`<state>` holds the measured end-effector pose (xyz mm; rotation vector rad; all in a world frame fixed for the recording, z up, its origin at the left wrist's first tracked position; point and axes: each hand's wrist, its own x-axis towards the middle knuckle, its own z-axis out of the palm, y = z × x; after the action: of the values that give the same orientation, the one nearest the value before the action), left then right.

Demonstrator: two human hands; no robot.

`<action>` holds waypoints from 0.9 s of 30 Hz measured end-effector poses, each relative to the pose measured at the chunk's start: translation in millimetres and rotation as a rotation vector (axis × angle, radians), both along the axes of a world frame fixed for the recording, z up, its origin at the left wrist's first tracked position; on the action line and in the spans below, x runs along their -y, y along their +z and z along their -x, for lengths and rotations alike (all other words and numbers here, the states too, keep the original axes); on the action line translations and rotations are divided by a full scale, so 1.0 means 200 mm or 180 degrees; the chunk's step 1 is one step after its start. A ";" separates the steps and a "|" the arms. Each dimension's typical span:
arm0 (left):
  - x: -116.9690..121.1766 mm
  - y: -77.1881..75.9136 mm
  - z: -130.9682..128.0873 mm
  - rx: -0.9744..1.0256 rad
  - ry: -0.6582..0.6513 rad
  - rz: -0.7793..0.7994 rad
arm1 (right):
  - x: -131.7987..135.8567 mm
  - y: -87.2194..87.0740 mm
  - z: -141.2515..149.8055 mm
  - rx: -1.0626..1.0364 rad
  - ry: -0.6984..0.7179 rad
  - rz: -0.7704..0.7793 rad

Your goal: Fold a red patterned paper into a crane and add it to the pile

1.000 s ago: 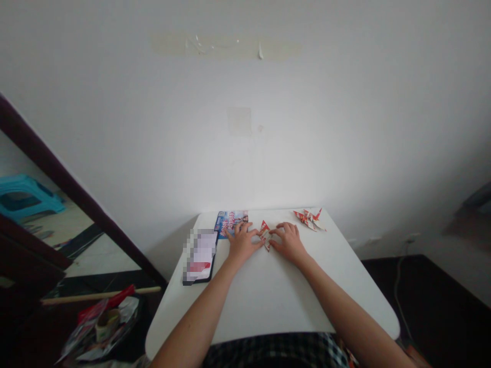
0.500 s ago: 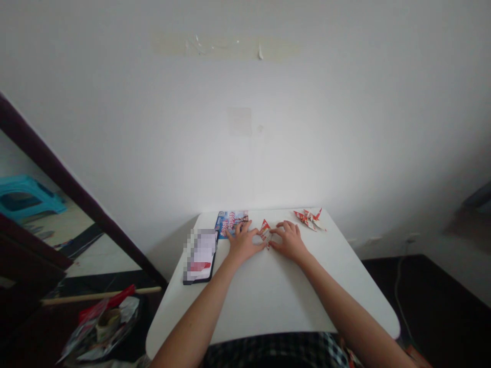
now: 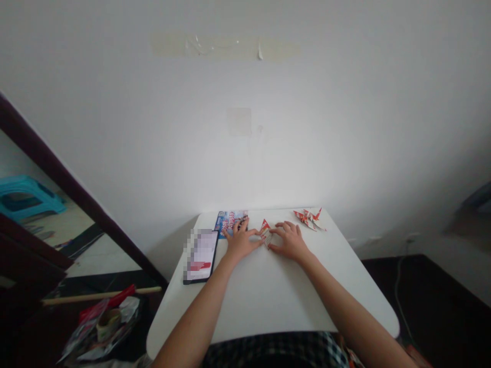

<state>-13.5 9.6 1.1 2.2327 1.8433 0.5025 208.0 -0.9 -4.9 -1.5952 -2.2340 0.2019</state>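
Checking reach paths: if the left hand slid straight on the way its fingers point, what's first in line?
Likely the blue leaflet: the left hand points up-table and its fingertips already reach the leaflet's near edge. Beyond it, only the wall.

White table bears phone, leaflet, folded papers.

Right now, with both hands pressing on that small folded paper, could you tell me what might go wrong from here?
1. The folded paper is small and pinned only by fingertips of the left hand and right hand; it may slip and crease crooked.
2. The left hand lies partly over the blue leaflet, which might get dragged or crumpled.
3. The phone lies close to the white table's left edge; a forearm could nudge it off.
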 end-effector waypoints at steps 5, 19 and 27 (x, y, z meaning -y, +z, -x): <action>-0.02 -0.03 -0.03 0.0066 0.0181 -0.0159 | 0.01 0.02 0.00 -0.0009 -0.0014 0.0072; -0.01 -0.01 -0.04 -0.0263 0.0097 -0.0011 | -0.01 0.01 -0.02 0.0006 -0.0040 0.0162; 0.01 -0.01 -0.05 -0.0388 -0.0018 0.0075 | -0.04 -0.02 0.04 -0.0275 -0.0414 -0.0077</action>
<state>-4.0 8.1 -0.1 2.2993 1.8894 0.3488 200.8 7.0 -9.2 -1.6793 -2.0523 0.2029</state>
